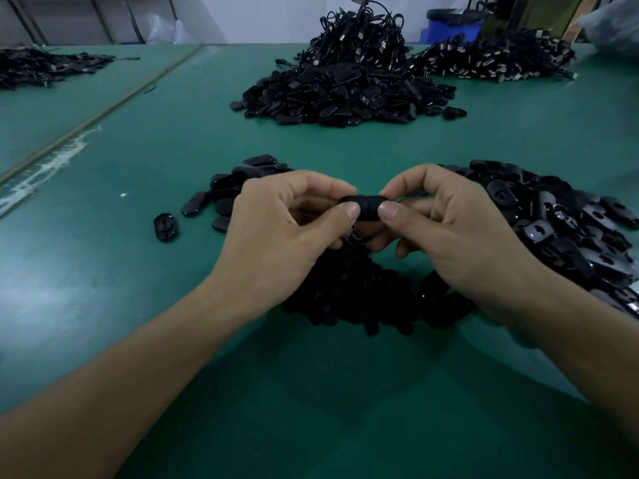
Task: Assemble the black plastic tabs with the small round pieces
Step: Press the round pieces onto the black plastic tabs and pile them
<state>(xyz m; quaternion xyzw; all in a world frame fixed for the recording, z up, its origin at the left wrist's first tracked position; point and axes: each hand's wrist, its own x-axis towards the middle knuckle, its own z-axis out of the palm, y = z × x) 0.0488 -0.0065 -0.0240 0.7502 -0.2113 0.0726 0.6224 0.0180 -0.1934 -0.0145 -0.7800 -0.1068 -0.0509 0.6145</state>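
My left hand point(280, 233) and my right hand point(446, 229) meet over the green table point(138, 305) and together pinch one black plastic tab point(366, 205) between thumbs and forefingers. The tab lies crosswise, its ends hidden by my fingertips. Whether a small round piece sits in it I cannot tell. Under my hands lies a dark heap of small black pieces point(366, 295). A pile of black tabs with slotted holes point(567, 229) spreads to the right. Several smooth black tabs point(221, 191) lie to the left, behind my left hand.
One lone tab point(166, 227) lies at the left. A large mound of black tabs topped with black cords point(349, 81) stands at the back centre, another cord pile point(498, 58) at the back right, a third pile point(45, 65) at the far left. A blue bin point(449, 27) stands behind.
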